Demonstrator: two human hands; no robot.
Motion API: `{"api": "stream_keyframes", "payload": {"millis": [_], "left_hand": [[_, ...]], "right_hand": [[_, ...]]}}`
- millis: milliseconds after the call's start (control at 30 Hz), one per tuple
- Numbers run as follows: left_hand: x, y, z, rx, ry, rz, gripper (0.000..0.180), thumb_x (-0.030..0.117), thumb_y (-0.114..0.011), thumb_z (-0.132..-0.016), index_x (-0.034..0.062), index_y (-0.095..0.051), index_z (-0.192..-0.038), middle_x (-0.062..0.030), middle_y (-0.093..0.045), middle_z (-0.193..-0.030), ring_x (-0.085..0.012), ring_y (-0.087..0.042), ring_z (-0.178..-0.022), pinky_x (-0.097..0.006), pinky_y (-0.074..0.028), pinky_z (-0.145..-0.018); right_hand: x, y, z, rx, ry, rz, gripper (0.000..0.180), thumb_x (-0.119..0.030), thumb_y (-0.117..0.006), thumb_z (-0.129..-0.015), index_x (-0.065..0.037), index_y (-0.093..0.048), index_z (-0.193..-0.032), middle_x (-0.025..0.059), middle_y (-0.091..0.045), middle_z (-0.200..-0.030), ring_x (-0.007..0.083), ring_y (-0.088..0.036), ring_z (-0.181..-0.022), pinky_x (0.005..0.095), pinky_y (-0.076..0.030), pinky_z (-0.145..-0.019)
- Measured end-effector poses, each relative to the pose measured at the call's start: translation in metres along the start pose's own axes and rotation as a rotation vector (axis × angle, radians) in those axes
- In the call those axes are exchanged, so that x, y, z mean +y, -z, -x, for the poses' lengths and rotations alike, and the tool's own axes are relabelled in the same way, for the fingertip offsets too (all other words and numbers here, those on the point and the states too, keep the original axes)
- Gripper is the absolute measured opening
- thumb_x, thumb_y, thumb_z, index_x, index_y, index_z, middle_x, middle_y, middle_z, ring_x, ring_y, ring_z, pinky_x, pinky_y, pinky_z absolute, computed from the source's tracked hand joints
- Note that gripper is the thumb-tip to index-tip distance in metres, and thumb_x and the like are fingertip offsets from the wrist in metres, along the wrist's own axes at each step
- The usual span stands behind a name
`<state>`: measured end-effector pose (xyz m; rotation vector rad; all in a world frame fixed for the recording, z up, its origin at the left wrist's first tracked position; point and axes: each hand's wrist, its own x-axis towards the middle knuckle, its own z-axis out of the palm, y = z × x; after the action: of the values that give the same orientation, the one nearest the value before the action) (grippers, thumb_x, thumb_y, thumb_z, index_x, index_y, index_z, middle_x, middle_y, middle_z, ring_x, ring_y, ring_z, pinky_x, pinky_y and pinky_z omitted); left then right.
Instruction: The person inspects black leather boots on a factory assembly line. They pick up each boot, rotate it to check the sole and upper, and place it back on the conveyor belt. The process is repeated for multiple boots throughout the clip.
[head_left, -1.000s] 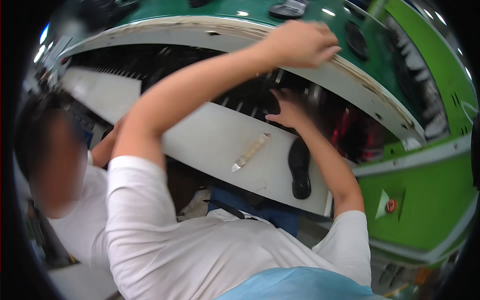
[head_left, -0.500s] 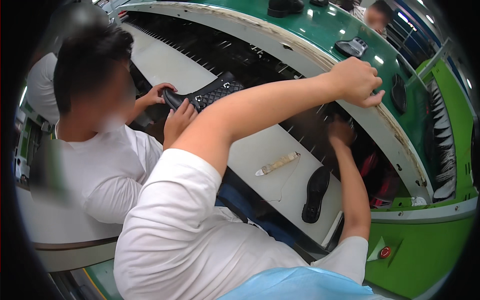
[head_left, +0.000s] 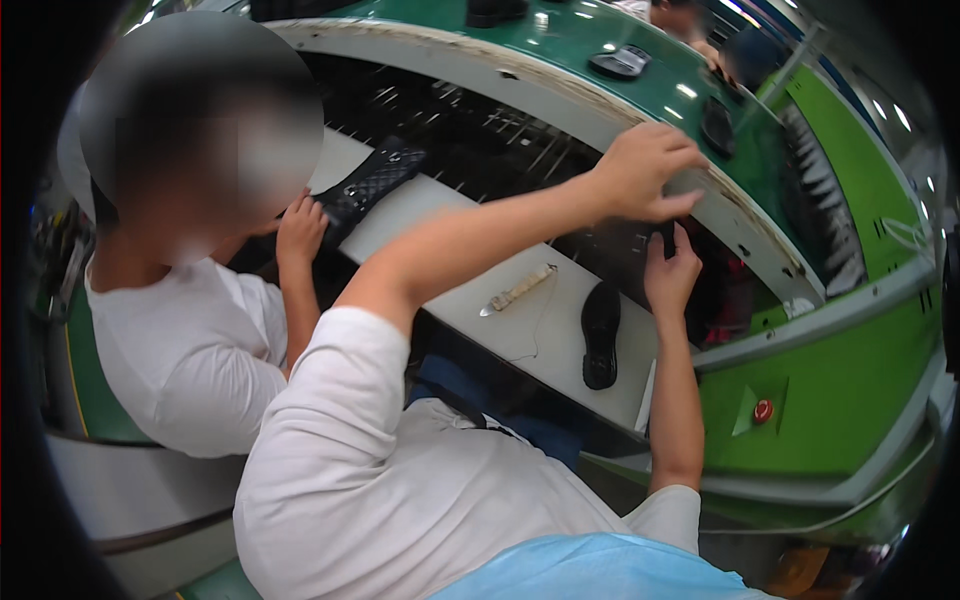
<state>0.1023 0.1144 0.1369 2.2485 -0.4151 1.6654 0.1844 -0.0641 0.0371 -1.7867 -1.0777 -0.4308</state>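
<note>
My left hand is raised by the worn edge of the green belt, fingers and thumb apart, slightly blurred. Just below it is my right hand, its thumb and fingers closed around a small dark thing that I cannot make out against the shadow. On the pale bench below lies a black shoe with a dark sole. Left of the shoe rests a slim tool with a wrapped handle, a pale pointed end and a thin cord.
At my left a person in white has a hand at a black quilted boot. Shoe pieces lie on the green belt. A green machine panel with a red button stands at the right.
My view has shifted. My right hand has risen close under my left hand. The left hand's fingers, more curled before, are now spread. The other person's boot has shifted in their hands.
</note>
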Motion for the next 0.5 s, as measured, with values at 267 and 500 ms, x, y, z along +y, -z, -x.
{"api": "stream_keyframes", "payload": {"millis": [267, 500], "left_hand": [[0.089, 0.004, 0.021, -0.314, 0.317, 0.441, 0.056, 0.018, -0.075, -0.088, 0.0020, -0.065, -0.140, -0.0189, -0.074, -0.122, -0.0379, -0.071, -0.115, -0.047, -0.056, -0.106], [0.158, -0.017, 0.022, -0.286, 0.708, 0.947, 0.045, 0.003, -0.049, -0.081, -0.0024, -0.059, -0.124, -0.0109, -0.066, -0.105, -0.0153, -0.060, -0.096, -0.031, -0.052, -0.090]], "right_hand": [[-0.104, 0.103, 0.043, 0.163, -0.343, -0.406, 0.032, -0.006, -0.072, -0.110, 0.004, -0.073, -0.140, 0.0060, -0.081, -0.116, 0.0081, -0.070, -0.103, 0.0271, -0.057, -0.092], [-0.136, 0.152, 0.074, 0.104, -0.415, -0.566, 0.036, -0.003, -0.073, -0.109, 0.008, -0.069, -0.143, 0.0046, -0.078, -0.118, 0.0049, -0.068, -0.097, 0.0214, -0.055, -0.086]]}}
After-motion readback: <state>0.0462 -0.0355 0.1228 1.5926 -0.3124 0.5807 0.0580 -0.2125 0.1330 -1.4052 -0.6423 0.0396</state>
